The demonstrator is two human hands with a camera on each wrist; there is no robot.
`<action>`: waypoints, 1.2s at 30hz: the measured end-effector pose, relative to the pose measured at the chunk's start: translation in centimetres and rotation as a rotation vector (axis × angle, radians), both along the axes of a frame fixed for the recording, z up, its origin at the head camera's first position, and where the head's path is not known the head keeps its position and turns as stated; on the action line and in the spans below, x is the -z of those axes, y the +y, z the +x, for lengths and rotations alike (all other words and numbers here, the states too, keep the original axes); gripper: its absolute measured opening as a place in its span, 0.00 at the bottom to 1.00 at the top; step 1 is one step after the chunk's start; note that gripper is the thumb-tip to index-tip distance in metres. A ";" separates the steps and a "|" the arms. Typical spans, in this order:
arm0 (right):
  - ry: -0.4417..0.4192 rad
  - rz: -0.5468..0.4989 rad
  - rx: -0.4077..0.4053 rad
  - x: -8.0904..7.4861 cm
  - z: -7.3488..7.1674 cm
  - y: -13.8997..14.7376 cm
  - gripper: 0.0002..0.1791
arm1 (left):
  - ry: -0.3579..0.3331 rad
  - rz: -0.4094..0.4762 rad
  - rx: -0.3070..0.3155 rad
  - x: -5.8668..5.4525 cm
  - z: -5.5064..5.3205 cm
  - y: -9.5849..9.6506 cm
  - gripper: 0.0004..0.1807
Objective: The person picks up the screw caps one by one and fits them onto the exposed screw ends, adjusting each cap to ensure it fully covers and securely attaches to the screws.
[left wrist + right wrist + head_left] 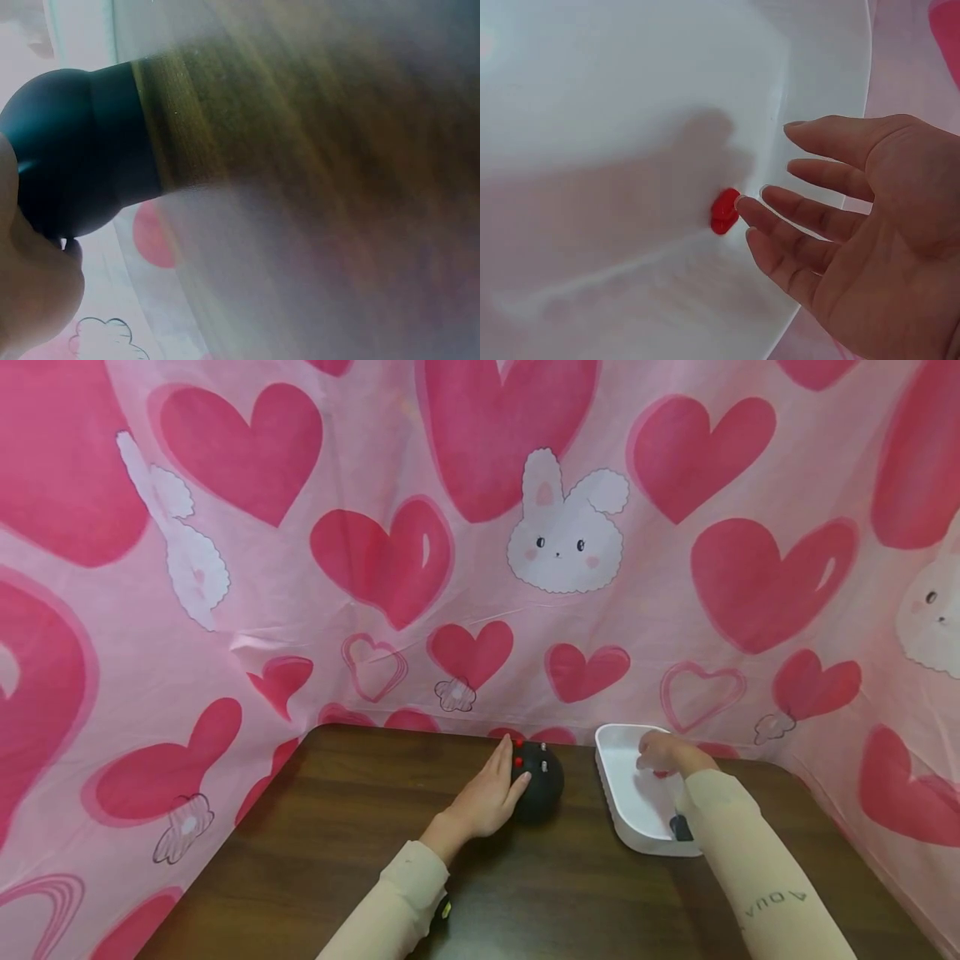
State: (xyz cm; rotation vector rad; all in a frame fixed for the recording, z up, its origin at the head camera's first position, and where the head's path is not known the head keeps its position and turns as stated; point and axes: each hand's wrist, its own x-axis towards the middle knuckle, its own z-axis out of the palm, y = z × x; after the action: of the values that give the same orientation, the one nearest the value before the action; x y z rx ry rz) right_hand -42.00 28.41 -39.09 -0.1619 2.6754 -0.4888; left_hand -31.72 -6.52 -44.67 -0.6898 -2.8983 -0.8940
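My left hand point(482, 797) holds a black rounded object point(542, 789) by its left side, thumb on the near side. Small red pegs point(518, 762) and silver pegs point(544, 767) stick up from its top. The left wrist view shows its ball-like body point(60, 150) on a narrower round base point(126, 133). My right hand point(667, 753) reaches down inside a white tray point(633, 781), its fingers spread and slightly bent. In the right wrist view, a small red piece point(724, 211) lies on the tray's floor right at the fingertips, and nothing is held.
A small black item point(680, 827) lies at the tray's near right end, partly covered by the right sleeve point(750, 860). The brown wooden table point(300, 843) ends at a pink cloth point(480, 602) with hearts and rabbits, hung behind and along both sides.
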 end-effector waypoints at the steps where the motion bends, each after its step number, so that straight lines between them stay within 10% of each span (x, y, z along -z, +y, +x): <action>1: -0.005 -0.008 0.007 -0.1 0.1 0.0 0.20 | 0.002 0.001 0.000 0.0 0.0 0.0 0.45; 12: -0.003 0.011 -0.007 -0.2 0.8 0.2 0.05 | 0.003 0.014 -0.006 0.1 0.0 0.0 0.45; 36: -0.129 -0.019 0.020 0.2 2.0 -0.2 0.07 | 0.022 0.017 -0.005 0.4 0.2 0.2 0.45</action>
State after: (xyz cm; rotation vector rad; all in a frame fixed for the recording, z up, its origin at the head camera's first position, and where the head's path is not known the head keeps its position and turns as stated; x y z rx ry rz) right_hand -39.95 28.19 -39.28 -0.1052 2.5495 -0.5127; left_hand -31.54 -6.35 -45.05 -0.6864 -2.8681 -0.9037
